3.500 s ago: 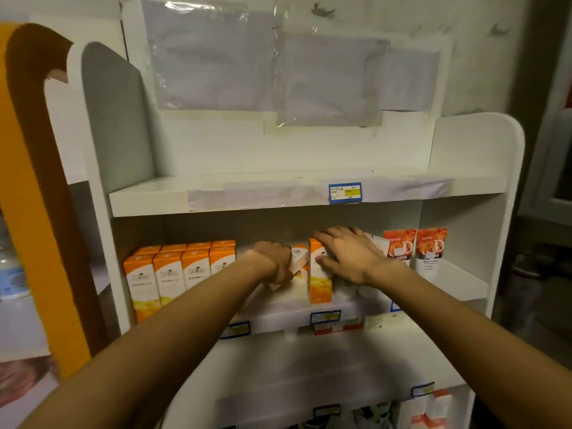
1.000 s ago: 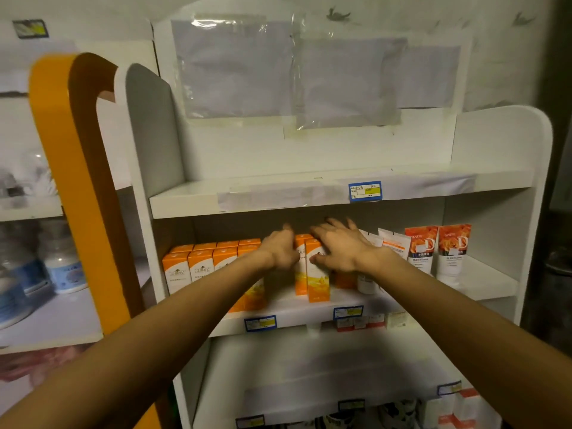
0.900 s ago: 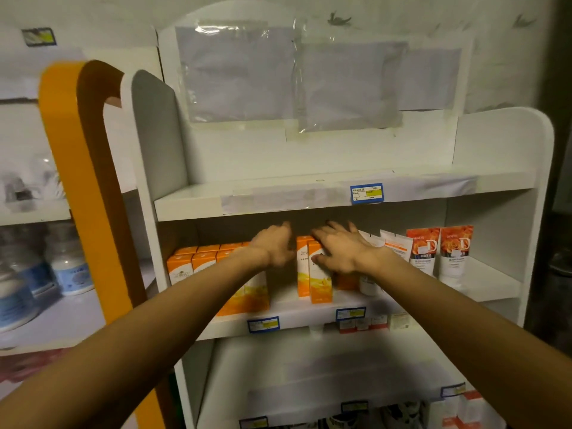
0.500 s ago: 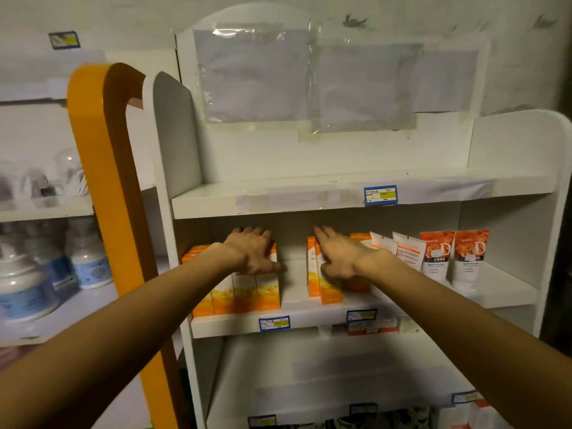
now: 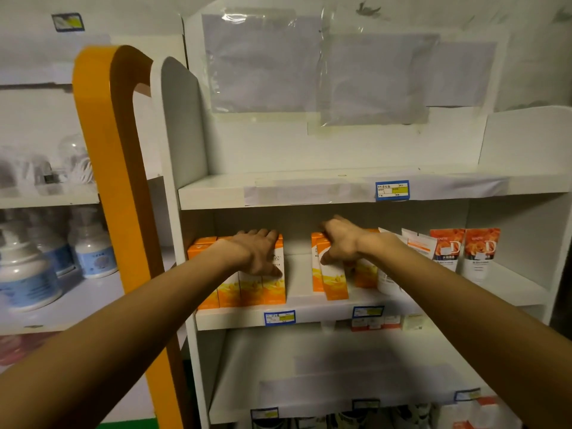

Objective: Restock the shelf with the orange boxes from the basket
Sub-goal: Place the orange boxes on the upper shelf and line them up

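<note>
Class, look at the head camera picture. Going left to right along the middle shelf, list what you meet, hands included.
Left group of orange boxes under the left hand → bare gap of shelf → right group of orange boxes under the right hand → white tubes → two orange tubes.

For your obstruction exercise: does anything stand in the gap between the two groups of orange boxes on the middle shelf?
Nothing visible does. The left hand rests on the left group of orange boxes, the right hand on the right group; bare white shelf lies between.
</note>
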Available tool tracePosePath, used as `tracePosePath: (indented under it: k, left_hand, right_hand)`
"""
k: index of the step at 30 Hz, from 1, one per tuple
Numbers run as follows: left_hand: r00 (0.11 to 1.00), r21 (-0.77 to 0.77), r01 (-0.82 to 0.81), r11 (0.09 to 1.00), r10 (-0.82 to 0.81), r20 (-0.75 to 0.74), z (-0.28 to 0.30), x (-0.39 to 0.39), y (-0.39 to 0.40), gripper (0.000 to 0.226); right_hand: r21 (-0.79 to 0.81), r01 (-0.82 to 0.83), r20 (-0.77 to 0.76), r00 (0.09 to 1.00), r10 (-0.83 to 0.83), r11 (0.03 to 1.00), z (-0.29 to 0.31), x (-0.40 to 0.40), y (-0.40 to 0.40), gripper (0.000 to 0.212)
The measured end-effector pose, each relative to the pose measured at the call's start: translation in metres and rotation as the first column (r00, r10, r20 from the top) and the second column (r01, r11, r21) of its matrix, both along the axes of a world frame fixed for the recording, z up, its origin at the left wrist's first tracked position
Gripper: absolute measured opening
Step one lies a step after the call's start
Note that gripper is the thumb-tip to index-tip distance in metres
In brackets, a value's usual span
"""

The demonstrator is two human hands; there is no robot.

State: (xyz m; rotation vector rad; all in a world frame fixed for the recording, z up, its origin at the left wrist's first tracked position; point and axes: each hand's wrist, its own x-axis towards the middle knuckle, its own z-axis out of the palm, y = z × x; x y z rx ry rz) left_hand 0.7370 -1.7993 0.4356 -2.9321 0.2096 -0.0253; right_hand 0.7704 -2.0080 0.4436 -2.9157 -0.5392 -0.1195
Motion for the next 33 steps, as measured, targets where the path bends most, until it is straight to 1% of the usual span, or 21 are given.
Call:
tracePosePath:
  k: [2,7,15,19,21,22,24,27,29,31,33]
  left_hand:
    - [1.0,0.004,0.0,1.0,0.0,-0.003,-0.001,0.002,0.001,0.104]
    - [1.0,0.005,0.005,1.0,-0.005,-0.026,0.001,0.001,0.002,0.103]
    - [0.999,-0.04,0.038,0.999,-0.038,-0.003,0.003,0.004,0.007,0.091]
    - [0.999,-0.06,0.047,0.997,-0.047,0.003,0.0,0.004,0.011,0.091]
    - [0.999,-0.059,0.05,0.997,-0.05,0.007,-0.002,0.005,0.011,0.092]
    - [0.999,-0.054,0.05,0.997,-0.05,0.007,-0.002,0.005,0.011,0.092]
    - [0.999,-0.046,0.044,0.998,-0.044,0.004,-0.002,0.006,0.01,0.094]
    - [0.999,-0.043,0.039,0.998,-0.039,-0.002,-0.003,0.006,0.011,0.096]
    - [0.999,-0.046,0.044,0.998,-0.044,0.002,-0.004,0.007,0.012,0.097]
    - [0.999,-0.047,0.049,0.998,-0.049,0.011,-0.004,0.006,0.012,0.098]
    - [0.999,-0.043,0.047,0.998,-0.047,0.007,-0.003,0.005,0.011,0.098]
  right_hand:
    - [0.023,0.007,-0.024,1.0,-0.006,1.0,0.002,-0.001,0.001,0.071]
    - [0.153,0.003,-0.106,0.994,0.014,0.988,0.004,-0.005,0.003,0.08]
    - [0.375,-0.108,-0.08,0.986,0.148,0.921,-0.01,-0.008,0.028,0.078]
    - [0.399,-0.116,-0.035,0.989,0.141,0.91,-0.021,-0.007,0.041,0.079]
    - [0.413,-0.098,-0.044,0.991,0.127,0.906,-0.027,-0.007,0.045,0.082]
    - [0.434,-0.08,-0.074,0.99,0.124,0.898,-0.031,-0.008,0.047,0.085]
    - [0.507,-0.034,-0.148,0.981,0.126,0.861,-0.037,-0.01,0.051,0.094]
    - [0.658,0.085,-0.277,0.951,0.136,0.748,-0.041,-0.012,0.054,0.102]
    - [0.718,0.14,-0.313,0.94,0.136,0.682,-0.041,-0.013,0.056,0.098]
    - [0.766,0.165,-0.304,0.944,0.125,0.621,-0.042,-0.011,0.056,0.091]
    - [0.796,0.186,-0.309,0.943,0.123,0.576,-0.045,-0.007,0.056,0.078]
